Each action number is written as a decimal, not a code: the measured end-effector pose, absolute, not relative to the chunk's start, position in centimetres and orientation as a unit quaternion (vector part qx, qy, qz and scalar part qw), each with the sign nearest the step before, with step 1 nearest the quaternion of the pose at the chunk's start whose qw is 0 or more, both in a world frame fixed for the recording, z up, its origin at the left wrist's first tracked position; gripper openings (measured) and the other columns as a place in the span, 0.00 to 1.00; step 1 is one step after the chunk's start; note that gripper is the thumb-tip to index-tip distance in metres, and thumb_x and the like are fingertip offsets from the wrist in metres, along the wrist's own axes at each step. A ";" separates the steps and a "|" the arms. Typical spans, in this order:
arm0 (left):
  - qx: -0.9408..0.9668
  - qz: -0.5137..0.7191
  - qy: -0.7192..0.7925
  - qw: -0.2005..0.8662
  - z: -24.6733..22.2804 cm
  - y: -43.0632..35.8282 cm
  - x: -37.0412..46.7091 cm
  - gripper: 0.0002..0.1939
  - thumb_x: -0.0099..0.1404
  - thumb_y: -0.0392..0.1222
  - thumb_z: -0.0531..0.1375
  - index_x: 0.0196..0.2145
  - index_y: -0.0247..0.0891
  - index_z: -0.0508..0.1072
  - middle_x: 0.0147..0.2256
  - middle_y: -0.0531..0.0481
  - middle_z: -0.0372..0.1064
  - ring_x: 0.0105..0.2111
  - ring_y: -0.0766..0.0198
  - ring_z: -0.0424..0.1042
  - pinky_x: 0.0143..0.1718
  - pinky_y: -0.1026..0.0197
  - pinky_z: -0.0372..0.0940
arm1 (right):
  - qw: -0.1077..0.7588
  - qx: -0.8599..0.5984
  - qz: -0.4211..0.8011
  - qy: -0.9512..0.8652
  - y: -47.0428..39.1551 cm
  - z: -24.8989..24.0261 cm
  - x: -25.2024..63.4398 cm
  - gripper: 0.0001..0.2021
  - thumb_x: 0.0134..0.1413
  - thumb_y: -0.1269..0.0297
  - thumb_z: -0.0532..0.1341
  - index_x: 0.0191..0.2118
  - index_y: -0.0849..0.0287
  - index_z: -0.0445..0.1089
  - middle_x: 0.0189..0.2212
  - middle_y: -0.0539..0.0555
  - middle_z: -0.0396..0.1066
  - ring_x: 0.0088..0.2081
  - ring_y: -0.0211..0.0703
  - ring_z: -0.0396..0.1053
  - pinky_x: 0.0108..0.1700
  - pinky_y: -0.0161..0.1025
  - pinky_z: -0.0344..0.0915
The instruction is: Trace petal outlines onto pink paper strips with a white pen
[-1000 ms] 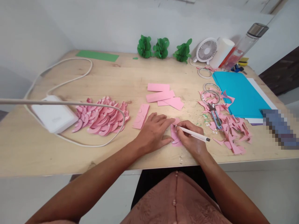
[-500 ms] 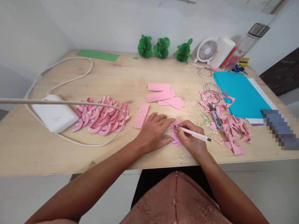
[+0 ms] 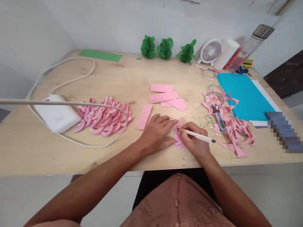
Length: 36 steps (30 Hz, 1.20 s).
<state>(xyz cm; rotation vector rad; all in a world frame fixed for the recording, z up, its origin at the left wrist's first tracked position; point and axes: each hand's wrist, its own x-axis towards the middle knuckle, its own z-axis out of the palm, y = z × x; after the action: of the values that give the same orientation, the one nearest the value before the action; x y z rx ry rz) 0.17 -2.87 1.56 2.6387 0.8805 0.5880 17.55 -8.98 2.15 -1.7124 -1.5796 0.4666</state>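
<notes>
My right hand (image 3: 195,138) is closed around a white pen (image 3: 200,136), its tip over a pink paper strip (image 3: 179,142) near the table's front edge. Curved lines show on that strip, though both hands cover part of it. Flat on the table lies my left hand (image 3: 159,132), fingers spread, with thumb and index finger touching the strip's left side. Just left of it is another pink strip with drawn curves (image 3: 144,117). Several plain pink strips (image 3: 164,96) overlap beyond my hands.
Left are a heap of pink cut-outs (image 3: 106,118) and a white box-shaped device (image 3: 58,115) with a looping cable. Right are pink scraps (image 3: 239,135), scissors (image 3: 220,121), tape rolls (image 3: 208,74) and a blue folder (image 3: 246,94). Green paper shapes (image 3: 165,49) and a fan (image 3: 210,51) stand behind.
The pen has shifted very slightly to the right over the strip, with my right hand. My left hand stays in place on the paper. The whole view has moved a little.
</notes>
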 end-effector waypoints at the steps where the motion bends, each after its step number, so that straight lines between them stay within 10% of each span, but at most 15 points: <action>1: 0.918 0.204 0.306 0.147 1.6 -2.9 0.2 0.29 0.58 0.45 0.65 0.55 0.36 0.65 0.52 0.40 0.70 0.54 0.49 0.66 0.59 0.43 0.53 | 0.374 -0.668 0.183 -0.616 -9.0 2.2 17.5 0.04 0.52 0.67 0.58 0.28 0.57 0.69 0.20 0.46 0.69 0.20 0.34 0.62 0.26 0.32 0.58; 36: 0.921 0.203 0.303 0.139 1.5 -2.9 0.2 0.29 0.58 0.45 0.65 0.55 0.35 0.66 0.52 0.40 0.70 0.54 0.49 0.66 0.59 0.43 0.53 | 0.373 -0.661 0.185 -0.624 -9.0 2.4 17.3 0.05 0.51 0.68 0.58 0.27 0.57 0.69 0.20 0.46 0.69 0.20 0.33 0.62 0.25 0.32 0.57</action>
<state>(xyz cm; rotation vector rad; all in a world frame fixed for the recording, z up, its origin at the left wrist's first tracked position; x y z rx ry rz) 0.17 -2.86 1.49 2.6624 0.8751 0.5867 17.26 -9.05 2.42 -1.6945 -1.5991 0.4752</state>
